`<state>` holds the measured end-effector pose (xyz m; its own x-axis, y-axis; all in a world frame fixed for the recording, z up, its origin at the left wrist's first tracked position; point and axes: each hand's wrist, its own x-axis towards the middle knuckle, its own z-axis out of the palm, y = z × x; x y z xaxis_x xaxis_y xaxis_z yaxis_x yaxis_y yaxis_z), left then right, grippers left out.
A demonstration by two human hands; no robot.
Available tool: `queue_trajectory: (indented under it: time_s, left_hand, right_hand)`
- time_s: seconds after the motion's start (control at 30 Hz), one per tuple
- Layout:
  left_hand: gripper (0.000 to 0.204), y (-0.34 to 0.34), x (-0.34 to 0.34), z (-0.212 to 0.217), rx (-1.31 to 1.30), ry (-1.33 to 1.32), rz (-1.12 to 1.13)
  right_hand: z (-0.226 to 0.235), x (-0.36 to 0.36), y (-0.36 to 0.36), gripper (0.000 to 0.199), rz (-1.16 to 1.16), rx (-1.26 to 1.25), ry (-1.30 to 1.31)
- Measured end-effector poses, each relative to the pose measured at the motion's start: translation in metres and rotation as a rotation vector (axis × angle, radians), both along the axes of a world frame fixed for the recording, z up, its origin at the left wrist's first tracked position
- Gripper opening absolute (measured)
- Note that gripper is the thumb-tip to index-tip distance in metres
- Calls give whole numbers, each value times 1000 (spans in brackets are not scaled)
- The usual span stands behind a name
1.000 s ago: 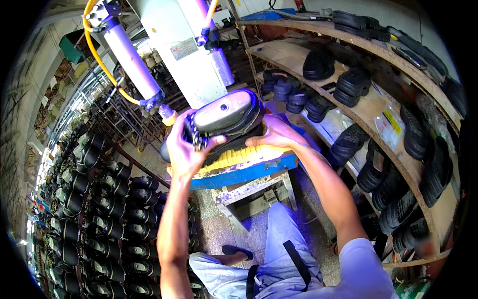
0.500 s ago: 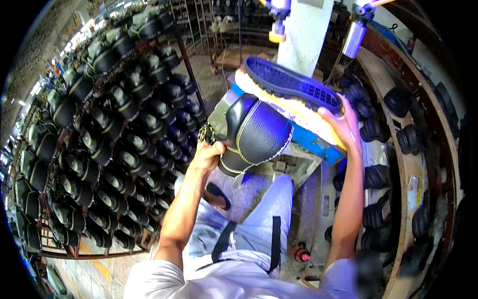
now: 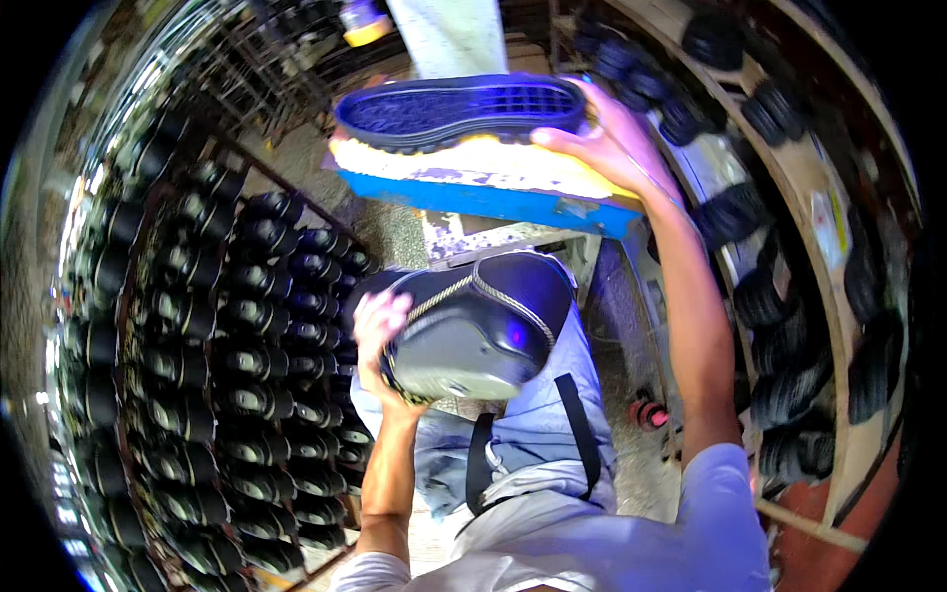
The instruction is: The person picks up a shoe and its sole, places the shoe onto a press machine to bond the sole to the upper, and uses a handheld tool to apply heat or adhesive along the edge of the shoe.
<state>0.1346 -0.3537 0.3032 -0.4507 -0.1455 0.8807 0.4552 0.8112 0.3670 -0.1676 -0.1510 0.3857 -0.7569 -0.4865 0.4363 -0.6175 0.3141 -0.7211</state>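
Down the left side, column beside column of black shoe uppers [image 3: 187, 361], packed close together and shrinking toward the far end. Along the right, bowed by the lens, wooden shelves [image 3: 792, 158] bearing dark soles in small groups. Straight ahead, a blue-sided tabletop [image 3: 473, 209] with a scuffed yellow-and-white pad [image 3: 473, 166] on top. Nearer the body, just above the pale blue trousers [image 3: 533, 429], a single black upper [image 3: 464, 326] held in the air, well apart from the pad, with cord-like trim across it and a glossy grey-black rounded part toward the lower edge. Over the pad, lying lengthwise from left to right, a black sole [image 3: 449, 111], ridged hollow side facing up. Behind the sole, a whitish column [image 3: 449, 37]. At the right end of the sole, the right grip [image 3: 610, 140], spread about as wide as that end and clasping it, thumb along the near edge. On the left flank of the upper, the left grip [image 3: 380, 335], curled around and holding firm, fingers blurred. Near the upper edge, a yellow-tipped cylinder [image 3: 365, 28]. Smallest, low by the shelves, a red-and-black object [image 3: 647, 413], too small to identify.
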Motion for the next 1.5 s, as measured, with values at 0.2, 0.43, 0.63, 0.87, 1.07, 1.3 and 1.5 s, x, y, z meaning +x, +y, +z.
queue_trajectory:
  time_s: [0.2,0.43,0.63,0.87,1.07,1.3,1.5]
  left_hand:
    - [24,-3,13,-8,-677,264,192]
    - [29,11,8,-8,-912,334,170]
    - [37,37,-5,19,-1261,214,16]
    - [48,75,17,13,-1357,-190,66]
    - [48,78,31,15,-1316,-283,72]
    - [49,38,69,32,-1176,-282,136]
    - [79,4,186,10,121,-295,318]
  right_hand:
    - [-6,7,21,75,-166,-308,251]
    - [-67,136,92,97,124,-643,-108]
    - [-158,215,54,139,227,-815,-793]
    - [-197,221,10,136,336,-928,-1128]
    - [-203,218,0,133,372,-888,-1191]
    - [-205,218,-19,131,495,-708,-1174]
    - [-148,246,-53,109,815,-227,-887]
